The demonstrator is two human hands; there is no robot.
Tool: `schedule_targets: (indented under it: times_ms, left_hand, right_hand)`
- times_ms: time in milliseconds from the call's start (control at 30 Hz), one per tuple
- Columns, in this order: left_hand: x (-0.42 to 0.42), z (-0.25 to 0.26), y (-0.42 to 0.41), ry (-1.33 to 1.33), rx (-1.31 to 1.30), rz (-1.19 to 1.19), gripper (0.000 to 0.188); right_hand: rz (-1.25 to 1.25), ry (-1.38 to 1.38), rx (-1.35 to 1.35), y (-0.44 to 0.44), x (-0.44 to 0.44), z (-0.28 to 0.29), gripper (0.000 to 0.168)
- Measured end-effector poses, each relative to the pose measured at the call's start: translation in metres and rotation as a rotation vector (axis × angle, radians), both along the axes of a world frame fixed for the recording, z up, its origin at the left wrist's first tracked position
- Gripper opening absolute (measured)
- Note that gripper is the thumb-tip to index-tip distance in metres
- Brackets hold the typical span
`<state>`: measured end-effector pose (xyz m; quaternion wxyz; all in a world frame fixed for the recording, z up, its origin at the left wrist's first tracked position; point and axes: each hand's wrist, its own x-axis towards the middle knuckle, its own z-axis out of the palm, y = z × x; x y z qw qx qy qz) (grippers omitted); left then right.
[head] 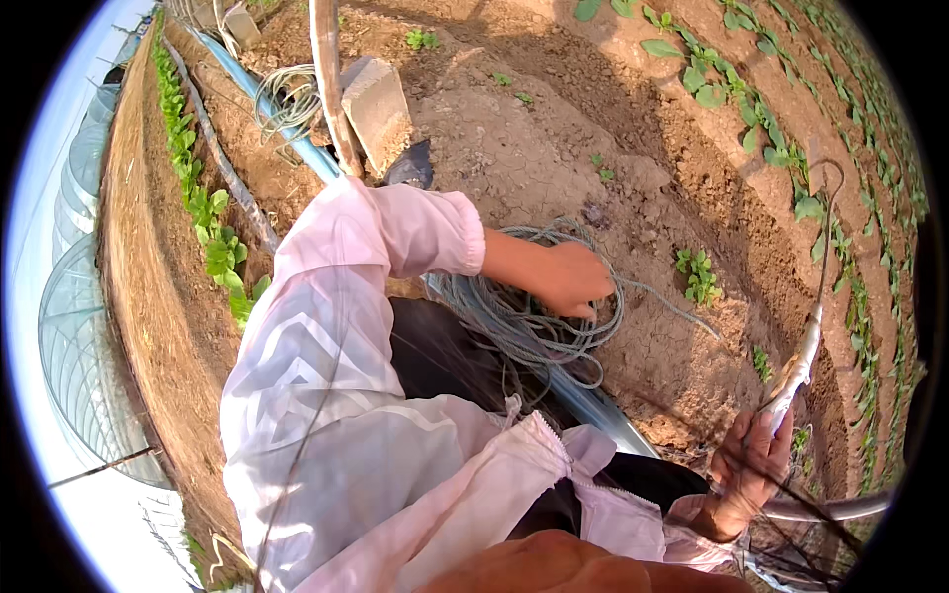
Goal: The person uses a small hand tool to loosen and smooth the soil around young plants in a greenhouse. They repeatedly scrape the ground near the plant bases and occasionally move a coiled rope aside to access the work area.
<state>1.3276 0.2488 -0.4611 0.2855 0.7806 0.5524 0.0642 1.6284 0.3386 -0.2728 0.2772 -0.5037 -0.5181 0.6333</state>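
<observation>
My left hand (574, 282), in a pale pink sleeve, lies over a loose coil of grey-green rope (511, 326). Its fingers curl downward at the coil's right side; whether they grip a strand is hidden. One rope end trails to the right over the soil. The coil rests around and over a blue pipe or rail (593, 411). At the lower right, my right hand (752, 459) is closed around the white-wrapped handle of a tool (797, 370) with a thin metal rod that ends in a hook, pointing up.
A wooden post (332, 81) stands beside a concrete block (378, 111), with another rope coil (285, 100) over the blue pipe. Crop rows (712, 81) fill the right, and leafy plants (215, 244) line the left. Arched greenhouse frames (81, 333) stand beyond. A curved metal pipe (830, 508) lies lower right.
</observation>
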Motion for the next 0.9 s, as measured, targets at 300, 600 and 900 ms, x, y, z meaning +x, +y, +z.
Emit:
schedule_targets:
  times_ms: [300, 600, 900]
  left_hand:
    - [0.062, -0.103, 0.053, 0.100, 0.014, 0.007, 0.029]
    - [0.067, -0.071, -0.001, -0.060, 0.277, -0.340, 0.016]
    - [0.026, -0.091, -0.033, 0.207, 0.542, 0.187, 0.063]
  right_hand:
    - [0.024, -0.214, -0.165, -0.002, 0.006, -0.024, 0.020]
    - [0.142, -0.370, -0.177, -0.006, -0.005, -0.019, 0.027]
    - [0.365, -0.356, -0.156, -0.015, -0.010, -0.020, 0.044]
